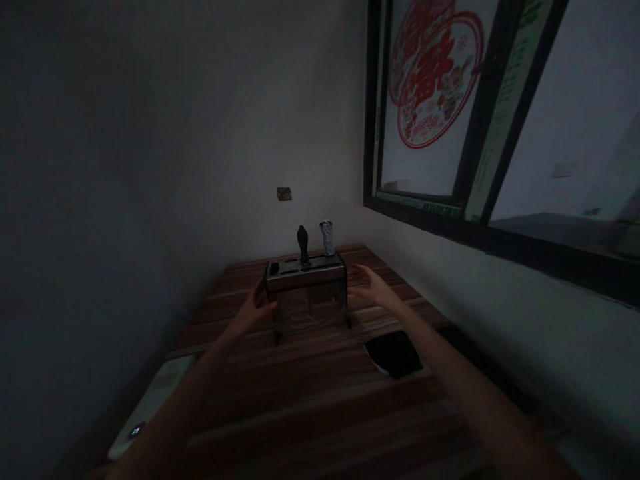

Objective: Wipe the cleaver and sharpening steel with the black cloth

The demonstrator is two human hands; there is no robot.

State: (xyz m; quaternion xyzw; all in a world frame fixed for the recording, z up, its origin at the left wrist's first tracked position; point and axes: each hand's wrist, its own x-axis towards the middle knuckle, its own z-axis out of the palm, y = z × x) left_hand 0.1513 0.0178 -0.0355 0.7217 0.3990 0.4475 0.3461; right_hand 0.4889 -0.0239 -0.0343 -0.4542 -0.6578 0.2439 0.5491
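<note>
Slotted holder (310,303): set upright on the striped surface (280,407), near the wall (240,167).
Black handle (303,244): stood in the holder's top.
Left hand (253,312): spread wide at the left side; contact cannot be told.
Right hand (373,290): likewise spread at the right side.
Silver object (327,240): seen upright, right of the handle.

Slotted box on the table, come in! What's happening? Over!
Left hand, right hand: open, flanking slotted box; contact unclear. Box upright, black handle sticking up. Dark flat item nearer, not between.
</note>
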